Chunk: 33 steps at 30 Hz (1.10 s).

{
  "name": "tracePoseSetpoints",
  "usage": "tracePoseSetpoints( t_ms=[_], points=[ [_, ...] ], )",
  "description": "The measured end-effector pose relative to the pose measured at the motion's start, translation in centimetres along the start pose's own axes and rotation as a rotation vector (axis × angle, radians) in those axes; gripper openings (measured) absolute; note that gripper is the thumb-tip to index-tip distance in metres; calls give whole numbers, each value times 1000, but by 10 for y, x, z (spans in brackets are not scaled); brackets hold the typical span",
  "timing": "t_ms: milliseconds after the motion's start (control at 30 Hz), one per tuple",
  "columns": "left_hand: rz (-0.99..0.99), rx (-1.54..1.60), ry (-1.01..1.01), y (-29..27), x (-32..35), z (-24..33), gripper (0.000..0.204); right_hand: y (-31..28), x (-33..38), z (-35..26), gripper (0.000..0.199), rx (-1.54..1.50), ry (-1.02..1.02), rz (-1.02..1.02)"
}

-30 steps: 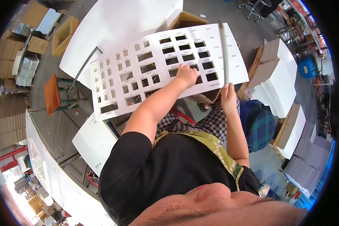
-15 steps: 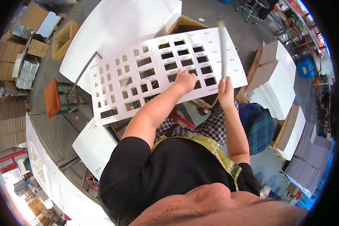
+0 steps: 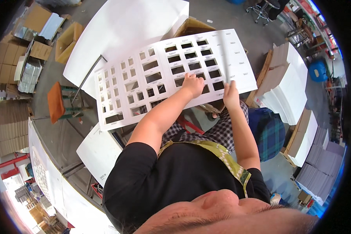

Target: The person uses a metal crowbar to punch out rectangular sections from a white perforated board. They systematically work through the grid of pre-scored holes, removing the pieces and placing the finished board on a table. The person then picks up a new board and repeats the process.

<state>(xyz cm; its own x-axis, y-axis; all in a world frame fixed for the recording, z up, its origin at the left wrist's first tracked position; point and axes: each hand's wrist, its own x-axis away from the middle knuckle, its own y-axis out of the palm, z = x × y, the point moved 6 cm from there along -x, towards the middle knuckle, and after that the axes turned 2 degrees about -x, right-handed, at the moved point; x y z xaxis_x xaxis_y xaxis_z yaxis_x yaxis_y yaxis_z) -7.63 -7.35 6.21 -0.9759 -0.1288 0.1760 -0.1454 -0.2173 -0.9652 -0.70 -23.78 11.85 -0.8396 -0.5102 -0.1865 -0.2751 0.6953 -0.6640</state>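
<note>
A large white board (image 3: 168, 82) with rows of rectangular cutouts lies tilted in front of me. My left hand (image 3: 193, 85) rests on its near part, fingers bent down over the rim of a cutout and closed on the board. In my right hand (image 3: 231, 95) is a thin pale stick (image 3: 225, 58), gripped at its lower end. The stick is smeared by motion and stands over the board's right side, next to the column of dark openings. Right of the stick, the board carries small printed marks and no openings. What the stick's far tip touches is too blurred to tell.
Beyond the board are a large white sheet (image 3: 121, 35) and an open cardboard box (image 3: 193, 26). Stacks of white sheets (image 3: 286, 82) stand at right. An orange-topped stool (image 3: 56, 102) and a bent metal bar (image 3: 87, 76) are at left. A plaid-covered seat (image 3: 270, 134) is beside my leg.
The stick has swung left with my right hand. At the far end of the rightmost column, a cutout that was filled now shows as a dark opening. My left hand stays in place.
</note>
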Motion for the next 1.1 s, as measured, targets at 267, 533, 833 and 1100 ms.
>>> tracePoseSetpoints(
  t_ms=[267,533,833,1100],
  points=[
    [3,13,3,-2,-1,1,29,-43,-27,15,26,-286,6,79],
    [20,-11,6,-1,0,2,28,-16,-37,54,36,207,262,-177],
    [33,-10,6,-3,-1,1,26,-44,-26,37,27,-74,26,135],
    [54,11,2,-5,0,2,25,-55,-28,33,26,-172,160,77]
  ],
)
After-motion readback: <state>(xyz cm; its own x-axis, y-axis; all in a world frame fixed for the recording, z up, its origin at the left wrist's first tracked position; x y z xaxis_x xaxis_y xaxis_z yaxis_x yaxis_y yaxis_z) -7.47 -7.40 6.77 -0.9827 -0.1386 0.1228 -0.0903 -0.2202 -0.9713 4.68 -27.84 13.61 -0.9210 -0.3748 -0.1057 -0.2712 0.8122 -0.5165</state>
